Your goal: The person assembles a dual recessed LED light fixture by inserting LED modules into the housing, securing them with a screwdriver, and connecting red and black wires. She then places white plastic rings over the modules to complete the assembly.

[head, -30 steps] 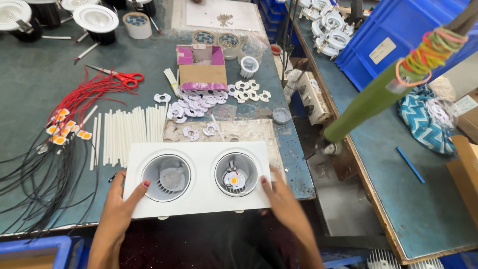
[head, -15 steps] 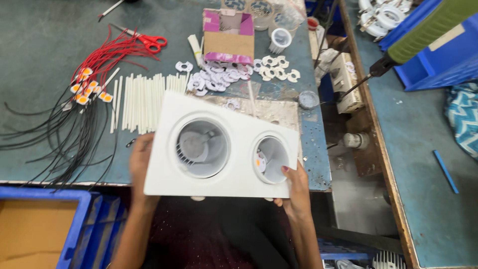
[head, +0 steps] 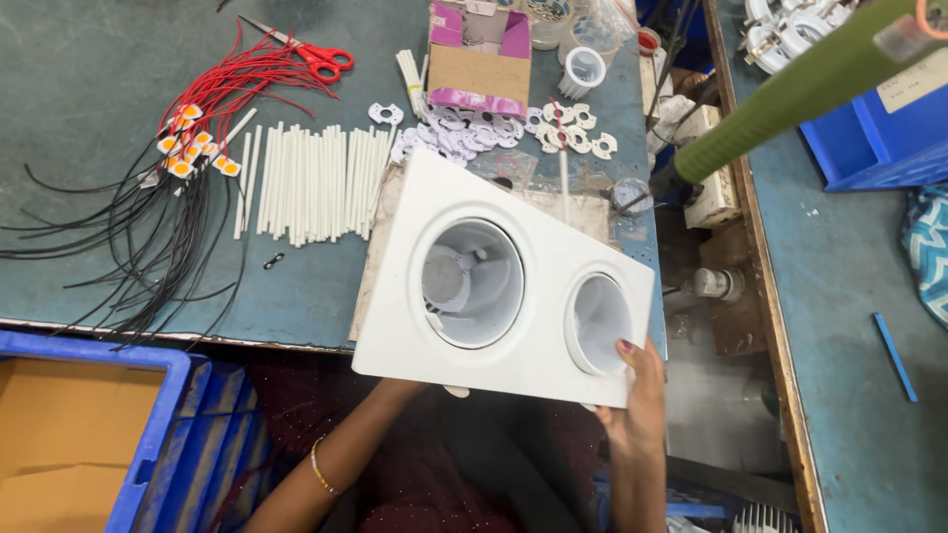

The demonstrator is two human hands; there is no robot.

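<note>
A white rectangular double downlight housing (head: pixel 494 281) with two round openings is lifted off the table and tilted toward me. My right hand (head: pixel 637 395) grips its lower right corner, thumb on the front face. My left hand is hidden behind the housing's lower left part; only the forearm with a gold bangle (head: pixel 318 466) shows, so it appears to hold the underside. The left opening shows a grey reflector inside; the right one looks pale and empty.
On the teal table (head: pixel 89 89) lie white tubes (head: pixel 311 183), red and black wires with orange LED chips (head: pixel 188 148), red scissors (head: pixel 321 57), a small cardboard box (head: pixel 479 59), white ring parts (head: pixel 563 128). A blue crate (head: pixel 148 434) sits lower left; a green tool handle (head: pixel 780 109) hangs at right.
The housing went from lying flat on the table to being lifted and tilted toward me, and it is now closer to the camera. Both hands moved with it.
</note>
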